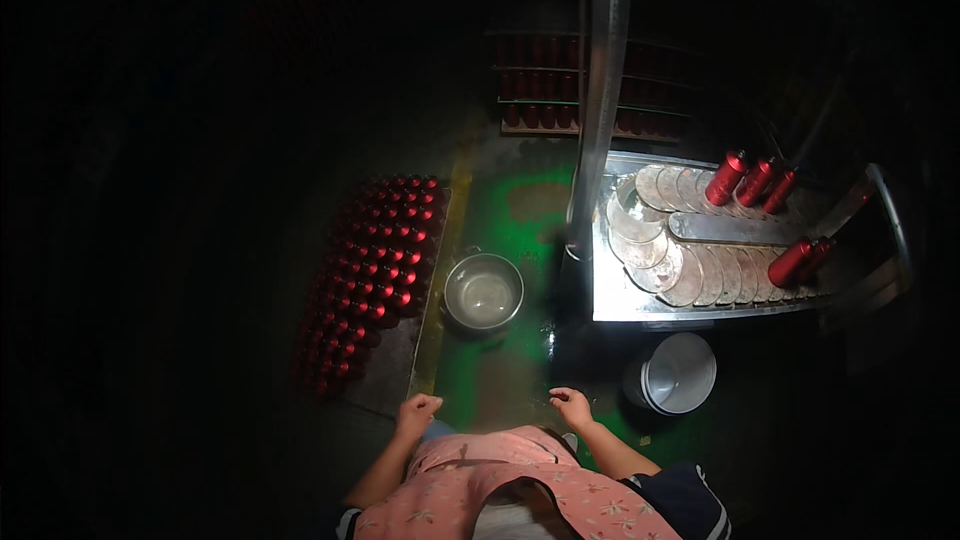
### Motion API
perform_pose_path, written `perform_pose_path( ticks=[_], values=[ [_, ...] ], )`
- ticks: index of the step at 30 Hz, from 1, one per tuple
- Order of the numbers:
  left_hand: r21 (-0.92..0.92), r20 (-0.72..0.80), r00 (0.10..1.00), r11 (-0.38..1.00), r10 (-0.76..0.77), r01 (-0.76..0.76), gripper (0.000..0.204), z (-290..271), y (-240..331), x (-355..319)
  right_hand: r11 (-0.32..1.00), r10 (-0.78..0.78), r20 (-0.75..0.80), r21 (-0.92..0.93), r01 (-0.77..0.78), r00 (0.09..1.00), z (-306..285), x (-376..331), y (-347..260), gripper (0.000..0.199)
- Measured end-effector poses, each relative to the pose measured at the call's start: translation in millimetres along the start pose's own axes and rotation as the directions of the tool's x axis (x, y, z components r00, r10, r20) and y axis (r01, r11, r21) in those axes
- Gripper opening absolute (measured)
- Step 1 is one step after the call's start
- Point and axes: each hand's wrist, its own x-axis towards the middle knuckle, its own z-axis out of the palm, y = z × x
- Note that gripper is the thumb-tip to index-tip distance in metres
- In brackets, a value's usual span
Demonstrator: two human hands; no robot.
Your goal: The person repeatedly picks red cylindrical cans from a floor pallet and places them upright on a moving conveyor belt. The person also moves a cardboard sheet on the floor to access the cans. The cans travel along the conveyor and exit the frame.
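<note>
My left hand (420,408) is in front of me with its fingers curled in, and nothing shows in it. It is nearest the front corner of a dark board (385,370) crowded with shiny red bottles (375,265). Opposite it, my right hand (571,404) hangs apart from everything, its fingers loosely bent and partly spread, holding nothing. A white bucket (712,376) stands to its right. Ahead, between the board and a metal conveyor table, a round metal basin (484,292) with a pale inside sits on the green floor.
On the right, the metal conveyor table (608,290) carries overlapping round plates (648,252) and several red bottles (727,178). A tall metal post (600,70) rises at its left end. Farther back, a rack (540,128) holds rows of red bottles. The surroundings are dark.
</note>
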Motion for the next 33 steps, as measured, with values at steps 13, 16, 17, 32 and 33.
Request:
perform_pose_path(
  ticks=[13,16,17,32,33],
  values=[
    [-0.336,-0.327,0.812,0.862,-0.484,0.379,0.035,-354.4,-182.7,76.7,0.912,0.023,0.487,-0.368,0.181,0.873,320.0,120.9,-200.1,0.038],
    [-0.309,-0.391,0.781,0.869,-0.486,0.387,0.035,-381.4,-240.4,121.5,0.820,0.004,0.580,-0.468,0.329,0.814,390.5,180.0,-215.0,0.045],
    [-0.139,-0.420,0.828,0.928,-0.371,0.345,0.040,-387.8,-270.3,135.2,0.776,-0.017,0.625,-0.484,0.405,0.780,414.3,200.0,-221.6,0.049],
    [0.311,-0.648,0.757,0.876,-0.089,0.369,0.069,-294.0,-452.0,360.0,0.435,-0.059,0.645,-0.670,0.601,0.762,680.7,468.2,-56.5,0.076],
    [0.312,-0.653,0.750,0.866,-0.102,0.390,0.068,-293.7,-453.1,361.5,0.423,-0.129,0.649,-0.647,0.634,0.749,680.3,468.8,-52.0,0.076]
  ],
)
